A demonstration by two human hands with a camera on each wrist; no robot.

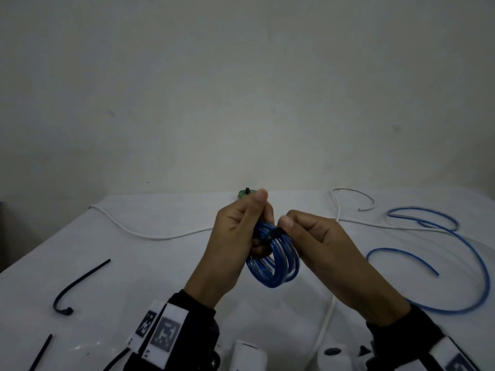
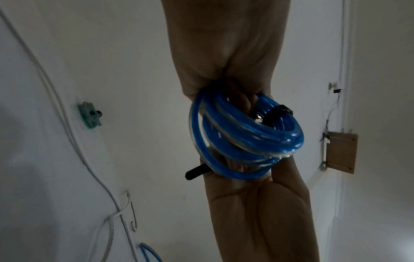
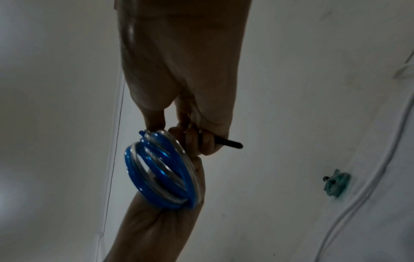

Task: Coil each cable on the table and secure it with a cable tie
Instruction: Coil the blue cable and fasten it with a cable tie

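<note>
A blue cable coil (image 1: 273,263) hangs above the table between both hands. A black cable tie (image 1: 271,235) is wrapped around its upper strands. My left hand (image 1: 263,207) is a fist with the thumb up, and its fingers curl round the tie's tail. In the left wrist view the tail (image 2: 196,171) sticks out of that fist beside the coil (image 2: 257,140), and the tie band (image 2: 278,112) crosses the strands. My right hand (image 1: 288,223) pinches the coil right at the tie. The right wrist view shows the coil (image 3: 132,170) and the tail (image 3: 230,143).
A loose blue cable (image 1: 476,263) sprawls on the right of the white table (image 1: 134,277). A long white cable (image 1: 160,238) runs behind the hands. Spare black ties (image 1: 80,279) lie at the left. A small green coil (image 1: 245,192) with a black tie sits at the far edge.
</note>
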